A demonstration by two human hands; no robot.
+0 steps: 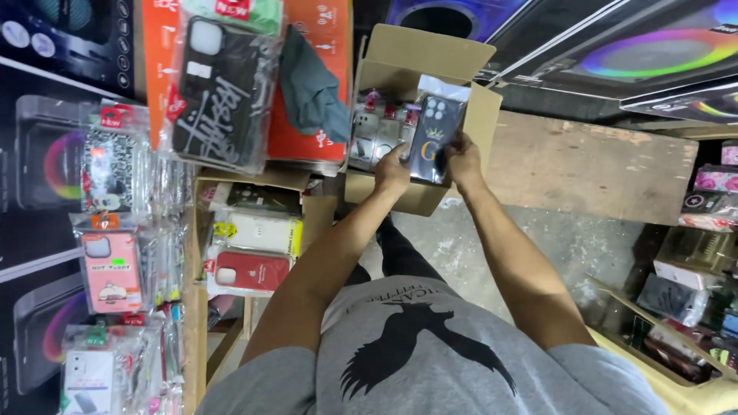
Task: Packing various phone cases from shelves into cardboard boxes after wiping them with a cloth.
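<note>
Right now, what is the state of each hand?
Left hand: closed on the dark phone case, left edge.
Right hand: closed on the same case, right edge.

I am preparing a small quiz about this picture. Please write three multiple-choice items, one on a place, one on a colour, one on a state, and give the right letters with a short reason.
1. Where is the dark phone case that both hands hold?
A. Above the open cardboard box
B. On the wooden board
C. On the floor

2. What colour is the phone case at the bottom of the stack on the left?
A. Blue
B. Red
C. Yellow

3. In what state is the cardboard box?
A. Taped shut
B. Crushed flat
C. Open, flaps up

Answers:
1 A: the left hand and the right hand grip the case by its sides at the box opening.
2 B: the red case lies under a pale one.
3 C: the flaps stand up and packaged cases show inside.
</note>
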